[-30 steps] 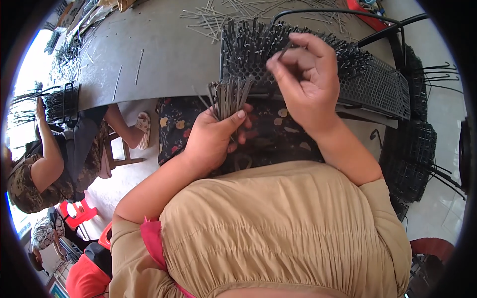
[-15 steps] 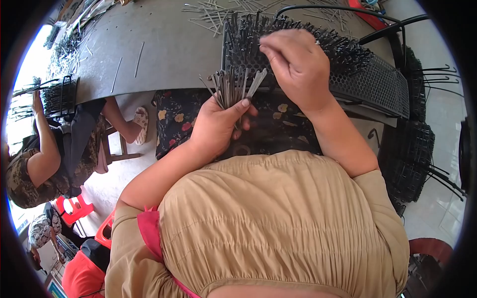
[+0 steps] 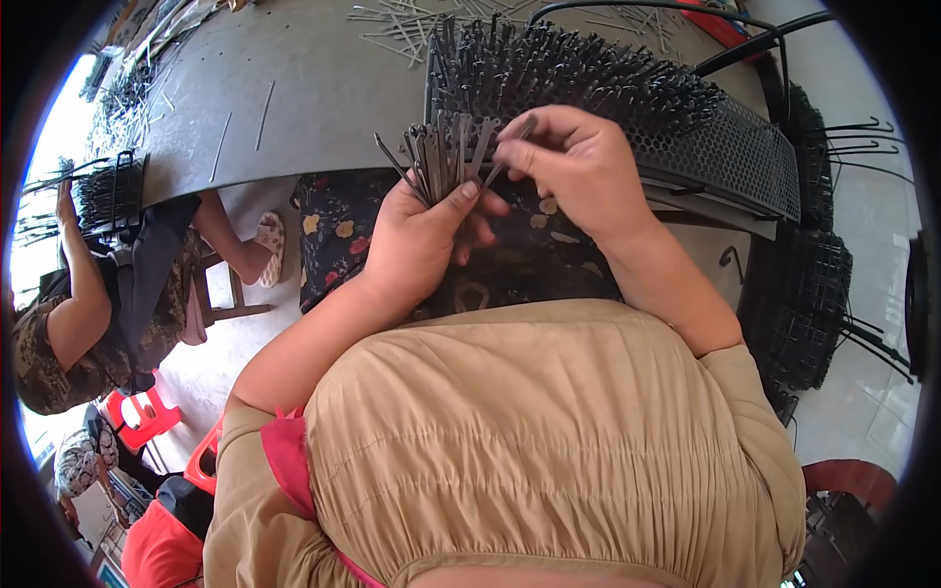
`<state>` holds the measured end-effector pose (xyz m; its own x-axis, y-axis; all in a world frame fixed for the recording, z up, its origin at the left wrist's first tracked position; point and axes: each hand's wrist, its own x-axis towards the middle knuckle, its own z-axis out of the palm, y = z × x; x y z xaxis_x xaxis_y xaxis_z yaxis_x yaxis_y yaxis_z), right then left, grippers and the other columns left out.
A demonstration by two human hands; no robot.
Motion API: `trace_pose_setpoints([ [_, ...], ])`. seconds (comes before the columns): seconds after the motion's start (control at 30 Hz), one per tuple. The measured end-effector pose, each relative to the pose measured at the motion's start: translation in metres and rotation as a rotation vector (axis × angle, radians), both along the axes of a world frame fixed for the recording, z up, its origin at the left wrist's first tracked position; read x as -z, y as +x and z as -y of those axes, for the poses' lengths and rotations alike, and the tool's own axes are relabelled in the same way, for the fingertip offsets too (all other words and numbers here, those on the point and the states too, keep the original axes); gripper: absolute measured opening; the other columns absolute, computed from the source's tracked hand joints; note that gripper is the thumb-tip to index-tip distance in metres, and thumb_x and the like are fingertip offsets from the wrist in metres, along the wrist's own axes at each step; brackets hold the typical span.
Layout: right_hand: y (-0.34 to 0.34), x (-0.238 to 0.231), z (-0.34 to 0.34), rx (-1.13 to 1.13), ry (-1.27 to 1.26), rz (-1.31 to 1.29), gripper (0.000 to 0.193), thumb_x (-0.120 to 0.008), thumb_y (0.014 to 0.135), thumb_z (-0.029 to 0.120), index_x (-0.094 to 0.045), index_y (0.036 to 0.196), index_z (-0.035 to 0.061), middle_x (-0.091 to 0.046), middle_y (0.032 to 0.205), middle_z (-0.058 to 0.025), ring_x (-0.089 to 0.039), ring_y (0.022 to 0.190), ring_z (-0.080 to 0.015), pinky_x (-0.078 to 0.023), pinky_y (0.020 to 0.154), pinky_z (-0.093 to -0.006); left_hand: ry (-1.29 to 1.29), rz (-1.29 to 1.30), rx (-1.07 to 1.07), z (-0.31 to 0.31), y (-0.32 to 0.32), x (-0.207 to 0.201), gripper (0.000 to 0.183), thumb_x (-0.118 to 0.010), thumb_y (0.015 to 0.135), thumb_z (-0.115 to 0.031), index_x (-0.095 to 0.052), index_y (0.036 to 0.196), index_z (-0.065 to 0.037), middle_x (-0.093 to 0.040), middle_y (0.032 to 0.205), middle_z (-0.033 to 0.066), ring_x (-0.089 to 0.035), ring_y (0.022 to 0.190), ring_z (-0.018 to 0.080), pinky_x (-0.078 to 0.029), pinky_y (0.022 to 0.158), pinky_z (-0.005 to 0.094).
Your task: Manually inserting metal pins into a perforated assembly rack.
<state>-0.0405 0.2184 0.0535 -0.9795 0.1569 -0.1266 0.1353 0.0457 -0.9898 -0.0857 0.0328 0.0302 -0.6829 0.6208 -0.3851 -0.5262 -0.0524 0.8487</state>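
My left hand point(image 3: 417, 240) is wrapped round a fanned bundle of thin grey metal strips point(image 3: 446, 157), its thumb pressed across them, just in front of the table edge. Some strips have small holes in their upper ends. To the right of the bundle, my right hand point(image 3: 583, 176) pinches one metal strip point(image 3: 498, 174) between thumb and fingers; its lower end reaches the left thumb. Behind both hands stands a black perforated rack point(image 3: 760, 152), with many dark metal strips point(image 3: 578, 73) standing upright in its holes.
The grey table point(image 3: 304, 88) carries loose strips point(image 3: 402, 27) at the back and two nearer the left. A black bar point(image 3: 765, 44) crosses beside the rack. At left another person point(image 3: 93, 284) sits by a similar rack. A red stool point(image 3: 142, 416) stands on the floor.
My right hand has come down from the rack to the bundle and now pinches a strip there. My left hand keeps its hold; the whole view has shifted slightly.
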Motion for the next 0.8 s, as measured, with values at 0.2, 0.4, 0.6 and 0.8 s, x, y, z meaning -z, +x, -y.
trace_pose_setpoints([
  [0.2,-0.013,0.0,-0.023,0.325,-0.001,-0.43,0.016,-0.065,0.09,0.001,-0.063,0.106,-0.0022,-0.071,0.09,-0.0107,-0.066,0.073,-0.0118,-0.047,0.057,-0.0181,-0.12,0.024,-0.015,0.003,-0.003,0.009,0.009,-0.052,0.1,-0.012,-0.054,0.104,-0.005,-0.068,0.086,0.0072,-0.059,0.06,0.0097,-0.043,0.045,0.0219],
  [0.4,-0.019,0.01,-0.034,0.347,0.477,-0.571,0.022,-0.062,0.093,-0.001,-0.063,0.115,-0.0044,-0.072,0.096,-0.012,-0.068,0.08,-0.0131,-0.049,0.06,-0.0186,-0.104,0.032,-0.011,0.002,-0.002,0.008,0.007,-0.052,0.099,-0.01,-0.052,0.103,-0.004,-0.067,0.084,0.0076,-0.058,0.059,0.0098,-0.043,0.044,0.0227],
  [0.6,-0.014,-0.007,-0.033,0.338,0.139,-0.487,0.024,-0.063,0.093,0.001,-0.064,0.116,-0.0028,-0.072,0.098,-0.0096,-0.067,0.082,-0.0099,-0.051,0.063,-0.0187,-0.086,0.058,-0.026,0.005,-0.002,0.009,0.005,-0.052,0.099,-0.009,-0.051,0.101,-0.004,-0.066,0.083,0.0084,-0.056,0.057,0.0101,-0.042,0.043,0.023],
  [0.8,-0.015,0.005,-0.041,0.362,0.406,-0.584,0.024,-0.061,0.093,-0.002,-0.064,0.116,-0.0044,-0.071,0.099,-0.0128,-0.068,0.085,-0.0126,-0.053,0.067,-0.0195,-0.075,0.05,-0.04,0.005,0.002,0.008,0.005,-0.052,0.099,-0.008,-0.051,0.101,-0.004,-0.066,0.081,0.0086,-0.056,0.057,0.0103,-0.042,0.043,0.0233],
])
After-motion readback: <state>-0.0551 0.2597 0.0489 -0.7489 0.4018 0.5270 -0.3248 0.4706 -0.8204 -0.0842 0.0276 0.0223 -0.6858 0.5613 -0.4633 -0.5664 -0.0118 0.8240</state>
